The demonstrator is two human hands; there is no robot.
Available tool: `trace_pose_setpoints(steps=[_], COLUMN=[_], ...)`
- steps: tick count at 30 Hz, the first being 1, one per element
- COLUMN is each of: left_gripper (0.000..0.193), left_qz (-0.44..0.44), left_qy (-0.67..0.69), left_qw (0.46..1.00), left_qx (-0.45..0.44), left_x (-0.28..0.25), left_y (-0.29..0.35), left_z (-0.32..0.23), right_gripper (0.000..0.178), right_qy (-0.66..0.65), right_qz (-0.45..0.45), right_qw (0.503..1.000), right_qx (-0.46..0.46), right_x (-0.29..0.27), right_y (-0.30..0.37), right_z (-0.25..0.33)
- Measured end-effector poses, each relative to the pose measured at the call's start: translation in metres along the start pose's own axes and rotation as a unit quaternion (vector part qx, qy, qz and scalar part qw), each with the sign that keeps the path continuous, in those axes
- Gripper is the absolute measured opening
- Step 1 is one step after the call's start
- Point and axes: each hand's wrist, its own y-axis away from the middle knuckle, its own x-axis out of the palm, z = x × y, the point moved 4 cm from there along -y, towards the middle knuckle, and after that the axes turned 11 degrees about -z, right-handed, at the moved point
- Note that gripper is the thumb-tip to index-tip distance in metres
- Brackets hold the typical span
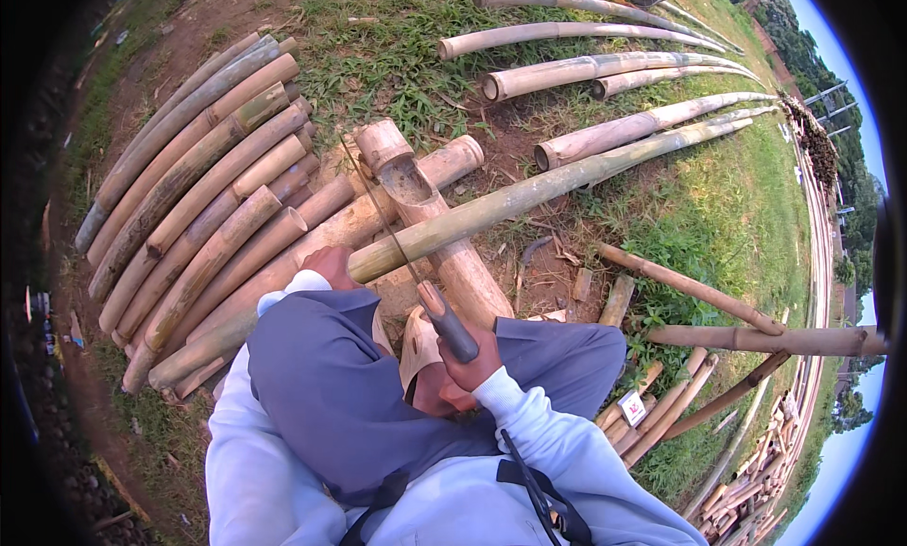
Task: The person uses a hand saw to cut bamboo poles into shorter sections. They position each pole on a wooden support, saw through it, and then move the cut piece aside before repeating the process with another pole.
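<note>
My right hand point(471, 357) is closed round the dark grip of a handsaw point(436, 307). Its thin blade slants up and left across a long greenish bamboo pole point(491, 213), close to my left hand; whether it has cut into the pole I cannot make out. My left hand point(330, 265) is wrapped round that pole just left of the blade, its fingers partly hidden behind my raised knee. Beneath the pole lies a thick wooden log point(465, 263) with a notch near its far end, and another bamboo piece point(455, 162) lies beside it.
Many cut bamboo lengths point(222, 159) are stacked at the left. Long bamboo poles point(605, 66) lie on grass at the far right. A bamboo frame point(727, 338) stands at my right, above short pieces point(671, 404). My bare foot point(436, 395) is near the log.
</note>
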Motion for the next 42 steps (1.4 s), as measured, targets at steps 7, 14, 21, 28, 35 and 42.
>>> trace_pose_setpoints(steps=[7, 14, 21, 28, 35, 42], left_gripper=[0.063, 0.069, 0.07, 0.057, 0.055, 0.059], left_qz=[-0.004, 0.052, -0.239, -0.095, -0.005, -0.002], left_qy=[-0.013, -0.007, -0.164, -0.132, -0.092, -0.079], left_qw=[1.0, 0.999, 0.945, 0.987, 0.996, 0.997], left_qx=[-0.018, 0.002, 0.152, -0.003, -0.005, 0.012], left_x=[-0.001, 0.004, 0.029, 0.016, -0.007, -0.005], left_y=[0.008, -0.004, 0.027, 0.008, -0.001, -0.011], left_z=[0.017, 0.01, 0.013, -0.002, 0.008, 0.013], right_gripper=[0.032, 0.023, 0.019, 0.013, 0.022, 0.014], right_qy=[0.067, 0.02, 0.001, 0.027, 0.106, -0.003], right_qz=[0.047, 0.024, -0.033, -0.027, 0.023, -0.019], right_qw=[0.997, 0.998, 0.999, 0.999, 0.994, 0.999], right_qx=[0.012, 0.05, -0.039, -0.012, 0.022, -0.041], right_x=[-0.077, -0.03, 0.012, -0.024, -0.098, 0.001], right_y=[0.092, 0.044, -0.007, 0.024, 0.108, -0.006], right_z=[0.046, 0.008, 0.012, 0.037, 0.06, 0.019])
